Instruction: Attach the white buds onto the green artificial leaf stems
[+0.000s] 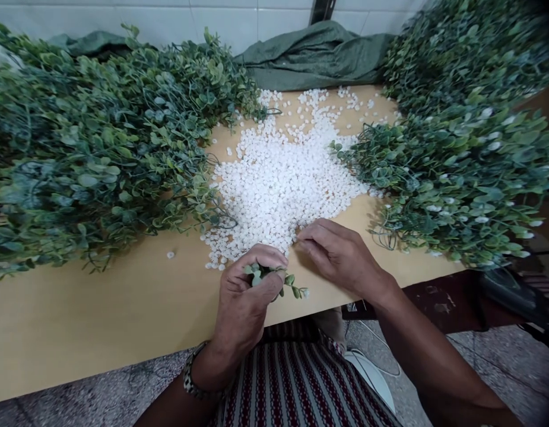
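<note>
My left hand (250, 296) is closed around an artificial leaf sprig (292, 286) near the table's front edge. The sprig has small green leaves, and a white bit shows at its right tip; the rest is hidden by the fingers. To the right, my right hand (340, 255) touches the near edge of a pile of small white beads (278, 184). Its thumb and fingertips are pinched together, and whatever lies between them is hidden.
Bunches of artificial greenery (100, 148) cover the table's left. More greenery with white tips (461, 178) lies on the right. A dark green cloth (319, 56) rests at the back against the tiled wall (225, 26). One stray bead (170, 255) sits on the wooden table (123, 314).
</note>
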{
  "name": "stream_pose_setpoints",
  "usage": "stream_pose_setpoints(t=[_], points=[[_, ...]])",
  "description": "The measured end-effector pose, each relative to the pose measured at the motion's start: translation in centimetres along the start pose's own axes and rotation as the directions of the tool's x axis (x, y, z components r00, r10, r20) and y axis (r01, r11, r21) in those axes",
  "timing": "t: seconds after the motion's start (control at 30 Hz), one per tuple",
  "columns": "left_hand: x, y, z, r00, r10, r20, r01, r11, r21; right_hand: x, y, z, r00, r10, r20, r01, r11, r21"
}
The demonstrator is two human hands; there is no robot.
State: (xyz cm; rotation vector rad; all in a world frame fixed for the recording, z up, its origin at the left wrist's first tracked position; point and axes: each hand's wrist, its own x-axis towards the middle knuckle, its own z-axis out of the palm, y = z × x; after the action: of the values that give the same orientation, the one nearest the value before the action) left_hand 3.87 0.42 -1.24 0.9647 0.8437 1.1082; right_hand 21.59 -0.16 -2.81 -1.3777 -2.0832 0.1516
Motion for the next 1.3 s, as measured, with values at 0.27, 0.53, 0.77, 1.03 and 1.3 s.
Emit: stream_pose_setpoints(t=[0.27, 0.53, 0.77, 1.03, 1.3], points=[[0.0, 0.0, 0.1, 0.988, -0.115, -0.103, 0.114, 0.993, -0.009, 0.1, 0.6, 1.4, 0.991, -0.117, 0.069, 0.132, 0.949, -0.285], [0.0, -0.1, 0.2, 0.985, -0.123, -0.119, 0.129, 0.991, 0.041, 0.2, 0.3, 1.2, 0.981, -0.155, 0.117, 0.191, 0.884, -0.426], [-0.2, 0.1, 0.4, 0.982, -0.132, -0.138, 0.141, 0.988, 0.063, -0.5, -1.0, 0.1, 0.984, 0.103, -0.145, -0.065, 0.967, 0.245], [-0.3, -0.4, 1.2, 0.99, -0.125, -0.071, 0.128, 0.991, 0.045, -1.7, -3.9, 1.1, 0.882, 0.47, 0.015, -0.288, 0.514, 0.808], [-0.5, -0.4, 1.7, 0.994, -0.085, -0.075, 0.09, 0.994, 0.06, -2.5, -4.0, 1.6, 0.862, 0.506, -0.027, -0.285, 0.529, 0.799]])
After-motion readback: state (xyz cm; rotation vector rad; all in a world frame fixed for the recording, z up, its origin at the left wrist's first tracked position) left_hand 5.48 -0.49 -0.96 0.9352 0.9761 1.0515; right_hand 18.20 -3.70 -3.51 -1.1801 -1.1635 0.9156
